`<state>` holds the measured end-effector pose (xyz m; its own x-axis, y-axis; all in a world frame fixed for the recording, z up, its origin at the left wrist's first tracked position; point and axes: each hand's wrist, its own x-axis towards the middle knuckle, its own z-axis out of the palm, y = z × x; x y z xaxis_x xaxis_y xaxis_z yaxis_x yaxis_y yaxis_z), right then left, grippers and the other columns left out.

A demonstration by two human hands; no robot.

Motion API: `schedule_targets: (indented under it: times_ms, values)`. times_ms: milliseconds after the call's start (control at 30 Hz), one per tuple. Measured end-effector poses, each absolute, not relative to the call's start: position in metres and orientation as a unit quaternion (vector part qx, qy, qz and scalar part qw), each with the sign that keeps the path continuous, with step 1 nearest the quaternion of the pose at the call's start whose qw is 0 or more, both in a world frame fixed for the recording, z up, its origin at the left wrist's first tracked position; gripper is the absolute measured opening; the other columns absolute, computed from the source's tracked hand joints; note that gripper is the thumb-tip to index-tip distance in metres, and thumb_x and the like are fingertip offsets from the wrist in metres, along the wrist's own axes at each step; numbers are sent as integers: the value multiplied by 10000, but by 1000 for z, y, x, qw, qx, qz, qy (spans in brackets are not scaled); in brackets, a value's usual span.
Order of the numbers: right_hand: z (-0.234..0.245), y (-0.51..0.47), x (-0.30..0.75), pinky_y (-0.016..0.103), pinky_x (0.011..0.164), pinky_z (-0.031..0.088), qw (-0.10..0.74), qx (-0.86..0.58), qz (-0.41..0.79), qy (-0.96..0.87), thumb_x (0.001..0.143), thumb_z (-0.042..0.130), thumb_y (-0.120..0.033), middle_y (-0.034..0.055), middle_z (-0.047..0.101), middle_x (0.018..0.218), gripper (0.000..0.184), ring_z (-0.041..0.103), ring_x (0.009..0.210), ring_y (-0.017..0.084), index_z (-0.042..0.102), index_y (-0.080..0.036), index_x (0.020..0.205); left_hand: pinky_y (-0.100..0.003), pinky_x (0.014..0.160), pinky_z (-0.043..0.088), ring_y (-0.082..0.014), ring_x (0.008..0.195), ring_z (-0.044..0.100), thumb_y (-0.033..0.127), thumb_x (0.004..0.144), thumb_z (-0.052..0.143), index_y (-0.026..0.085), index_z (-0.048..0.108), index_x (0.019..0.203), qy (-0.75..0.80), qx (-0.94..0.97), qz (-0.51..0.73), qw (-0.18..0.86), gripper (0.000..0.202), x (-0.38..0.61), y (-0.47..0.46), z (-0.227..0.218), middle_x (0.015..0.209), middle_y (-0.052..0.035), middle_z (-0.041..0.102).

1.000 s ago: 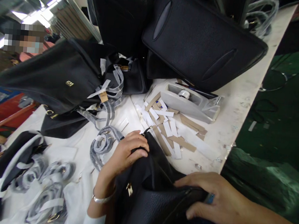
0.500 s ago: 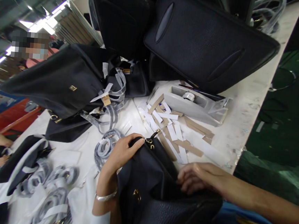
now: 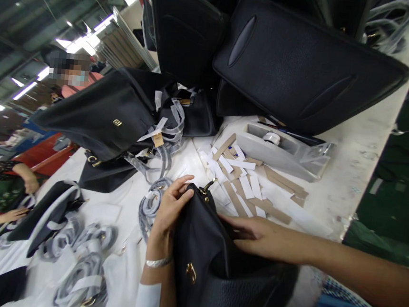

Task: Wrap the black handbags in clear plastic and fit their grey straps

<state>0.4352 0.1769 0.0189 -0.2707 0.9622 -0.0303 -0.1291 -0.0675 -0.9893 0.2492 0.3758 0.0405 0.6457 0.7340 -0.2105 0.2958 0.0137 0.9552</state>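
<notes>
A black leather handbag (image 3: 212,269) with a gold clasp sits at the table's near edge, right in front of me. My left hand (image 3: 170,207) grips the bag's upper left edge near its gold ring, fingers curled round the rim. My right hand (image 3: 254,234) reaches into the bag's open mouth; its fingertips are hidden inside, the rest of the fingers stretched out. A silver bangle is on my left wrist.
Paper strips (image 3: 248,186), white and brown, are scattered beside a grey tape dispenser (image 3: 279,150). Several black handbags (image 3: 305,67) are piled at the back. Wrapped straps (image 3: 80,262) lie on the white table (image 3: 347,156). Another person's arms (image 3: 18,194) are at the far left.
My right hand has slid from the bag's outer side into its opening. My left hand shifted up along the rim toward the gold ring. The camera view drifted left.
</notes>
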Motion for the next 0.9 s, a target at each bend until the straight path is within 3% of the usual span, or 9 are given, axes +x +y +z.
schedule_targets:
  times_ms: [133,300,333,400,467,533,733,833,900]
  values:
    - [33,189,440,402,1113,431,399,-372,585,-599,969,557,-373,19,559,1462,546,561,1295,248,451,-291,1498,-239,771,496,-142,836,623,382,823,735,182,700,1161,382,746,181,514,394,248,377,44,928,-25,693]
    - [25,179,437,436,1171,346,390,-451,511,-619,979,506,-384,115,502,1504,512,475,1379,261,523,-186,1451,-242,599,498,-154,646,630,506,943,539,170,722,1145,409,768,125,476,433,229,386,64,721,-10,696]
    - [22,176,436,451,1177,334,393,-462,504,-615,978,504,-397,121,495,1508,518,461,1391,266,526,-183,1449,-266,646,529,-179,704,666,514,958,504,174,727,1149,400,783,92,466,449,228,386,68,766,-25,725]
    - [16,171,435,471,1182,325,401,-466,497,-613,974,512,-404,114,483,1518,527,446,1401,269,510,-204,1462,-343,874,552,-241,970,703,502,952,521,195,722,1188,372,814,21,445,436,232,385,75,1027,-56,767]
    - [13,168,435,484,1181,327,405,-464,492,-616,968,528,-397,107,463,1533,532,435,1409,276,497,-227,1472,-401,1074,459,-268,1195,634,485,934,569,223,681,1271,344,831,-33,436,441,240,381,79,1264,-54,706]
    - [14,167,435,495,1182,322,407,-460,486,-622,962,540,-383,105,428,1554,548,415,1421,286,474,-240,1487,-423,1145,391,-265,1272,587,469,918,610,246,638,1330,325,840,-53,432,470,248,377,82,1346,-46,660]
    - [33,173,439,444,1188,316,424,-386,531,-623,975,524,-322,74,384,1585,635,393,1435,270,311,-244,1567,-367,1042,492,-240,1134,667,404,851,711,229,735,1145,359,801,65,475,343,248,368,69,1192,-50,735]
    - [31,179,443,407,1150,373,395,-369,579,-610,932,603,-371,96,450,1545,720,460,1389,277,309,-209,1569,-314,850,571,-220,932,719,433,814,733,192,751,1068,400,754,157,496,351,243,371,53,1015,-56,769]
    - [28,183,444,402,1135,390,371,-376,595,-606,892,652,-369,106,512,1497,761,495,1358,284,332,-191,1560,-318,856,565,-221,943,717,425,823,719,192,746,1084,398,761,169,484,351,242,374,47,1027,-59,767]
